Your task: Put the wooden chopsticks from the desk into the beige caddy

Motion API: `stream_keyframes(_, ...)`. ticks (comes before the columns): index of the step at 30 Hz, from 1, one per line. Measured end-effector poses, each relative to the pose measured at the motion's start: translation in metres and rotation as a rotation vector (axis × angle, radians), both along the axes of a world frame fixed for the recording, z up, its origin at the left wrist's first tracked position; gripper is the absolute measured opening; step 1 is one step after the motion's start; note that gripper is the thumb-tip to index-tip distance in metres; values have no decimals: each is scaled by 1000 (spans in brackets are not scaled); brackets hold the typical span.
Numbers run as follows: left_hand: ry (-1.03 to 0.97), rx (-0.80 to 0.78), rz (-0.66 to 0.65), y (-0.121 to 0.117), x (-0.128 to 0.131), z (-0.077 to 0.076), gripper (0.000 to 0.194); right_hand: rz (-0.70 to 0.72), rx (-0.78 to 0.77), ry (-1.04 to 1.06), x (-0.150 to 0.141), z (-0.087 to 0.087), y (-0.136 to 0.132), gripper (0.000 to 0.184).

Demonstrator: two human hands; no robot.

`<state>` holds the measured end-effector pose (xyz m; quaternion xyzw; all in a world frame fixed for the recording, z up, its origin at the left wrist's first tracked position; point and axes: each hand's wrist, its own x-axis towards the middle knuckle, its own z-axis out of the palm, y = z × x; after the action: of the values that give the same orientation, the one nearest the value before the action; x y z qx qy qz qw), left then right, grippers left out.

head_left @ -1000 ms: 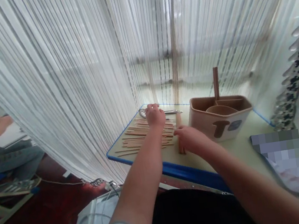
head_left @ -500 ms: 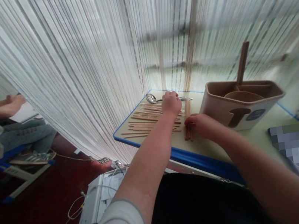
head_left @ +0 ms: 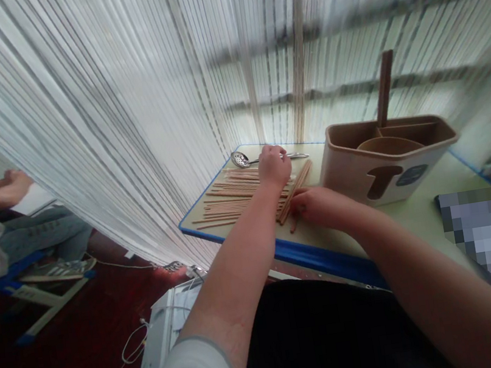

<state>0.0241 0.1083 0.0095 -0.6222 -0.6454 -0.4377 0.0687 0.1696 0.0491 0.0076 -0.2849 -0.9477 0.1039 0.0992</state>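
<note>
Chopsticks point(head_left: 225, 206) lie spread on tabletop point(head_left: 417, 220), mostly side by side; slanted bundle point(head_left: 299, 182) lies at their right ends. Our right hand point(head_left: 315, 204) is at bundle's near end, fingers bent, one stick end poking out beneath; whether they grip, we cannot tell. Our left hand point(head_left: 274, 166) is over far right of spread, fingers curled, any hold hidden from us. Slotted spoon point(head_left: 240, 159) lies along far side. Caddy point(head_left: 394, 171) stands right of our hands, brown sticks point(head_left: 385, 89) rising from it.
</note>
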Motion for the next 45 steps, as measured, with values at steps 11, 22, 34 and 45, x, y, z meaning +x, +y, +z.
stream_keyframes(11, -159, -25, 25, 6, -9, 1, 18, -66, 111, 69, 0, 10, -9, 24)
stream_keyframes(22, -369, 121, -468, -21, 22, 21, 20, -126, 394, 932, 22, 69, -23, 19)
stream_keyframes(34, -493, 436, -704, -70, 64, 24, 19, -47, -98, 780, 46, 194, -36, 16)
stream_keyframes(45, -3, 283, -755, -59, 106, 101, 15, -296, 268, 1104, 108, 207, -29, 20)
